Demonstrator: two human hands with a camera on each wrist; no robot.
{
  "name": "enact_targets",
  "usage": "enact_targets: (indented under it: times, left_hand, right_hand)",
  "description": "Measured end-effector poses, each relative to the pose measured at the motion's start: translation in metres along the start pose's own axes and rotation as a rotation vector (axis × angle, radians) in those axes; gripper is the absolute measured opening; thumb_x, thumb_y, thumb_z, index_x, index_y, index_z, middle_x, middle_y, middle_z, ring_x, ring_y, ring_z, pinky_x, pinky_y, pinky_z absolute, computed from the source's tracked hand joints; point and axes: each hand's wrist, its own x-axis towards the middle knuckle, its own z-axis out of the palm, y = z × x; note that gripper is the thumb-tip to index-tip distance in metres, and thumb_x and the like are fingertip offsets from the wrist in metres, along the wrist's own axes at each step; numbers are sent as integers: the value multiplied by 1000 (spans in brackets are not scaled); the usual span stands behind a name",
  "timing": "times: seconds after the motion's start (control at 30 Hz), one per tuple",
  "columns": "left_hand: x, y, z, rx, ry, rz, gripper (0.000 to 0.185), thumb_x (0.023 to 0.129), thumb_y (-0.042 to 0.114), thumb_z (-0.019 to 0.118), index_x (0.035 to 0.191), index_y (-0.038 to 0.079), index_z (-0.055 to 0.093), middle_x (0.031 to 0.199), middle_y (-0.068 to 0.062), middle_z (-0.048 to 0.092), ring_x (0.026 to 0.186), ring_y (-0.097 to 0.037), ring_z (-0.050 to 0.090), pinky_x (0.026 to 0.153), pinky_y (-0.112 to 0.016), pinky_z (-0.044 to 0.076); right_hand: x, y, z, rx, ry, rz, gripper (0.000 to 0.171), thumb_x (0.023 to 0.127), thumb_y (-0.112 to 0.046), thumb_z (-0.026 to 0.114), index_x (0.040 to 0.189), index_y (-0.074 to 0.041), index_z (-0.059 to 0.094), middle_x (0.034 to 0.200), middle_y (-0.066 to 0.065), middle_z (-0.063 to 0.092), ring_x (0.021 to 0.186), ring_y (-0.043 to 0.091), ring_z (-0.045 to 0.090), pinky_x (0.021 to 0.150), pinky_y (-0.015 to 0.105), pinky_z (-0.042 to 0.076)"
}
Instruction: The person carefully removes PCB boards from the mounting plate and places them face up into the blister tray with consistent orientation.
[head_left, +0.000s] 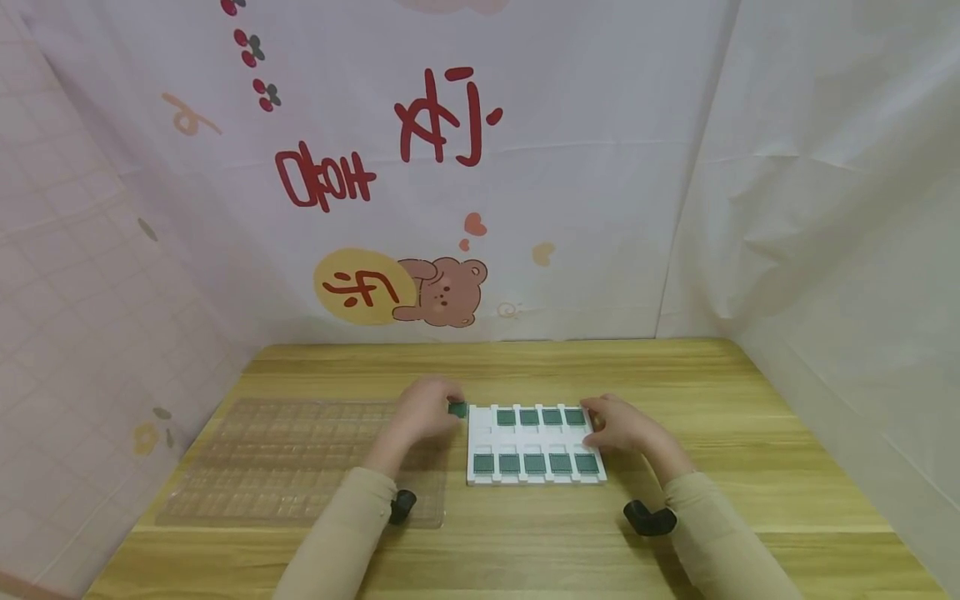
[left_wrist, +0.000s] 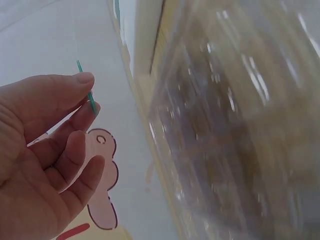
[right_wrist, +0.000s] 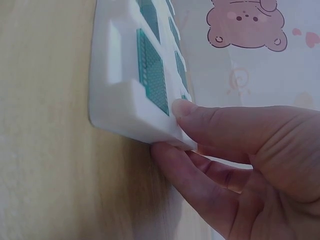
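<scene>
Here the left hand pinches a small green board between thumb and fingertips, just beside the upper left corner of the white tray. The one bare slot lies immediately to that hand's right, at the left end of the far row, so the left hand is much the nearer. The tray's long axis runs left to right across the wooden table. The right hand grips the tray's right edge, thumb on top and fingers curled beneath. Nine green boards sit in the tray: four in the far row, five in the near row, and one more in hand. One clear plastic blister sheet lies to the left.
</scene>
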Motion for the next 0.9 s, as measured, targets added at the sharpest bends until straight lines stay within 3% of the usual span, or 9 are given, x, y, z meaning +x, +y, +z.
enact_targets:
  times: [0.27,0.43,0.63,0.9]
  left_hand:
    - [-6,-15,-12,33,13,4,18,78,-1,76,92,11,75,91,1,69,84,-17,59,79,-39,52]
    - [-10,-25,-19,45,-8,-35,16,78,1,76,92,9,74,92,0,68,86,-19,58,82,-41,51]
    - [-16,-35,-28,12,-40,-81,15,77,-2,72,88,9,73,88,-1,66,83,-20,55,79,-41,49]
    - [-20,-52,-36,49,-42,-32,13,75,-2,70,83,8,71,85,-3,65,79,-20,53,72,-38,47]
  right_hand:
    - [0,0,-1,7,-3,-10,66,81,-9,80,135,11,49,112,17,55,92,25,53,84,42,48]
    - [0,1,0,8,-2,0,66,81,-10,80,136,10,50,112,15,55,93,25,52,86,42,48]
    - [0,2,1,44,-4,2,67,81,-7,80,136,11,48,113,17,54,92,25,53,78,36,52]
    - [0,2,0,33,0,-1,67,81,-8,80,137,11,48,113,17,55,92,25,53,82,39,50]
